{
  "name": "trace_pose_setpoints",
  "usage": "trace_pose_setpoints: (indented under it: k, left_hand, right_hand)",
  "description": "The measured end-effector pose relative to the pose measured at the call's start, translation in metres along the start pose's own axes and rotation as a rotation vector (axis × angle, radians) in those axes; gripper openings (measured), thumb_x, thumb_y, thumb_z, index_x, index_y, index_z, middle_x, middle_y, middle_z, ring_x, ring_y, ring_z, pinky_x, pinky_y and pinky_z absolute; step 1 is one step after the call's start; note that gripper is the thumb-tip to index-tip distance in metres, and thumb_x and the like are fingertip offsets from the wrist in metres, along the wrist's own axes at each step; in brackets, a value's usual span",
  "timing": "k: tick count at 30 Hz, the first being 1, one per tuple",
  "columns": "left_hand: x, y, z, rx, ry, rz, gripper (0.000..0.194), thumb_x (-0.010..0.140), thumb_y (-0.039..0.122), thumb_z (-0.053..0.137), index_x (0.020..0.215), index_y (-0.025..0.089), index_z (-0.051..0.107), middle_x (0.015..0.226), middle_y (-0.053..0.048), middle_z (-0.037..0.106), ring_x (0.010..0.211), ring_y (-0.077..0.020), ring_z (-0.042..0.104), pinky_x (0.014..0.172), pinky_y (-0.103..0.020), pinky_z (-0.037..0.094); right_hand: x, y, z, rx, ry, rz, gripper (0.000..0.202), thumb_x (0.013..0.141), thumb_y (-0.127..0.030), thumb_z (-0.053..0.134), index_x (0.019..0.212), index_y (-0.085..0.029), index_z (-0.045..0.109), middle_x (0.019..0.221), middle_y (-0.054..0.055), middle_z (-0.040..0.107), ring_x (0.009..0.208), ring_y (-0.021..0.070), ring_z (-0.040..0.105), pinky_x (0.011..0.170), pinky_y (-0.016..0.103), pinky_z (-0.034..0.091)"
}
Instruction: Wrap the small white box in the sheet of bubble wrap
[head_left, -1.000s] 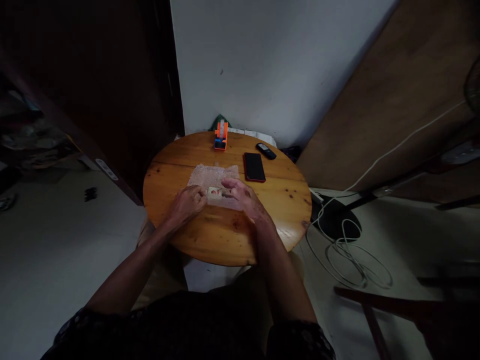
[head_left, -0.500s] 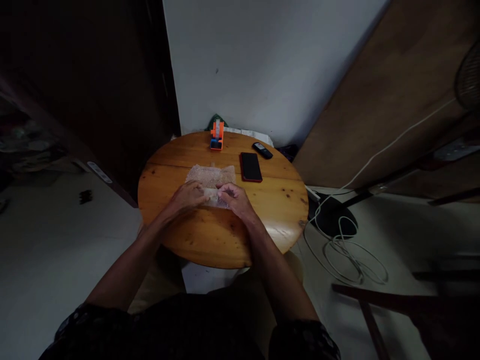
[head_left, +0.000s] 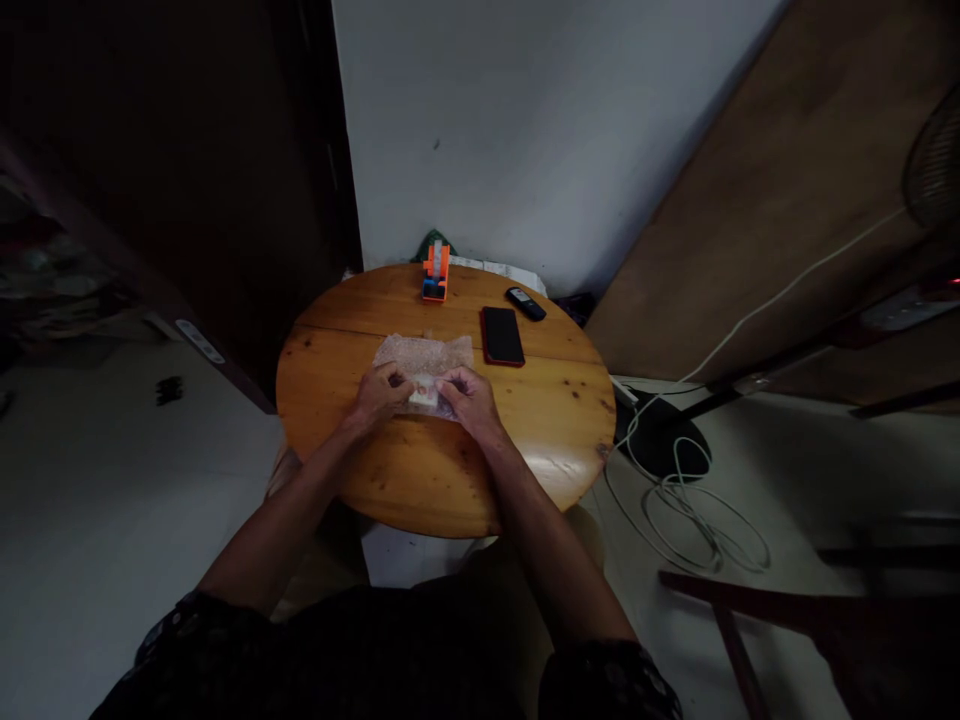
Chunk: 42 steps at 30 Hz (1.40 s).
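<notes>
A sheet of clear bubble wrap lies on the round wooden table, its far part spread flat. On its near part sits a small whitish item, too small to name, apparently under a layer of the wrap. My left hand pinches the wrap at the item's left side, fingers bent toward the thumb. From the right, my right hand grips the wrap beside the item with thumb and fingers together. The fingers partly hide the wrap's folded edge.
An orange tape dispenser stands at the table's far side. To the right lie a dark phone with a red edge and a small black handset. A coiled white cable and a fan base are on the floor.
My left hand has drawn back slightly to the left and its fingers have curled in. More of the whitish item shows between my hands. My right hand has barely moved.
</notes>
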<state>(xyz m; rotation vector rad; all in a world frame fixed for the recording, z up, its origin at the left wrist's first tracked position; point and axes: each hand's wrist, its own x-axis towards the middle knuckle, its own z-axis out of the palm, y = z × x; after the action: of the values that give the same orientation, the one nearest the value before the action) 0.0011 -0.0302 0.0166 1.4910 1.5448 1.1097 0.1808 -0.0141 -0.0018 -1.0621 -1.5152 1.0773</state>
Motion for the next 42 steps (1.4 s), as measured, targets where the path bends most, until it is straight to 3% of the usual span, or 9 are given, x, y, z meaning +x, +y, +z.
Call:
trace_pose_setpoints:
  k: [7,12,18,22,25,29,33,42]
  left_hand:
    - [0.003,-0.001,-0.001,0.044,-0.01,-0.004,0.014,0.066,0.033,0.058,0.063,0.019,0.053,0.06,0.004,0.051,0.059,-0.0117,0.047,0.056,-0.023,0.036]
    - [0.007,-0.002,-0.002,-0.02,-0.038,-0.006,0.02,0.062,0.029,0.062,0.079,0.019,0.059,0.071,0.004,0.059,0.065,-0.012,0.054,0.059,-0.022,0.041]
    - [0.016,-0.009,-0.009,0.041,-0.103,0.003,0.019,0.071,0.031,0.061,0.085,0.017,0.064,0.071,0.001,0.062,0.066,-0.0146,0.058,0.061,-0.024,0.047]
    - [0.004,-0.004,-0.019,0.302,0.083,0.131,0.02,0.076,0.02,0.058,0.093,0.017,0.068,0.097,-0.007,0.073,0.093,-0.0231,0.066,0.086,-0.037,0.053]
    - [-0.02,0.003,-0.016,0.479,0.233,0.403,0.024,0.085,0.017,0.054,0.103,0.017,0.07,0.113,-0.012,0.072,0.112,-0.0282,0.062,0.103,-0.046,0.047]
    - [-0.046,0.006,0.005,0.571,0.048,0.65,0.032,0.087,0.009,0.05,0.108,0.021,0.071,0.119,-0.01,0.071,0.117,-0.0259,0.061,0.106,-0.046,0.047]
    - [-0.044,0.0,0.018,0.631,-0.013,0.632,0.033,0.088,0.008,0.05,0.112,0.019,0.07,0.122,-0.013,0.07,0.115,-0.0272,0.061,0.103,-0.047,0.049]
    - [-0.036,-0.002,0.015,0.604,-0.019,0.619,0.026,0.086,0.01,0.056,0.106,0.018,0.07,0.119,-0.012,0.069,0.114,-0.0274,0.058,0.102,-0.045,0.051]
  right_hand:
    - [0.002,0.003,0.001,-0.02,0.001,0.017,0.026,0.073,-0.047,0.064,0.07,-0.022,0.057,0.061,-0.003,0.052,0.058,0.013,0.048,0.057,0.027,0.041]
    - [0.003,0.007,0.002,-0.007,0.028,0.017,0.022,0.073,-0.044,0.064,0.072,-0.022,0.058,0.062,-0.004,0.052,0.058,0.013,0.046,0.056,0.026,0.038]
    - [0.006,0.009,0.003,0.008,0.036,0.018,0.02,0.07,-0.041,0.064,0.077,-0.022,0.058,0.067,-0.003,0.054,0.062,0.014,0.048,0.061,0.027,0.04]
    - [0.007,0.008,0.004,0.008,0.04,0.011,0.022,0.07,-0.041,0.065,0.08,-0.023,0.058,0.072,-0.002,0.059,0.068,0.0159,0.053,0.065,0.029,0.044]
    - [0.008,0.009,0.003,-0.001,0.038,0.0,0.022,0.07,-0.041,0.064,0.08,-0.023,0.058,0.073,-0.002,0.06,0.069,0.0158,0.054,0.067,0.029,0.045]
    - [0.008,0.011,0.002,-0.012,0.025,0.007,0.022,0.071,-0.042,0.064,0.082,-0.023,0.059,0.073,-0.002,0.06,0.068,0.0157,0.055,0.065,0.029,0.045]
    - [0.008,0.012,0.003,-0.008,0.03,0.021,0.021,0.071,-0.042,0.061,0.082,-0.023,0.06,0.073,-0.001,0.062,0.067,0.0162,0.055,0.063,0.029,0.046]
    - [0.008,0.008,-0.003,-0.082,0.102,-0.023,0.019,0.074,-0.042,0.061,0.079,-0.024,0.061,0.077,0.001,0.066,0.074,0.0185,0.06,0.072,0.031,0.05]
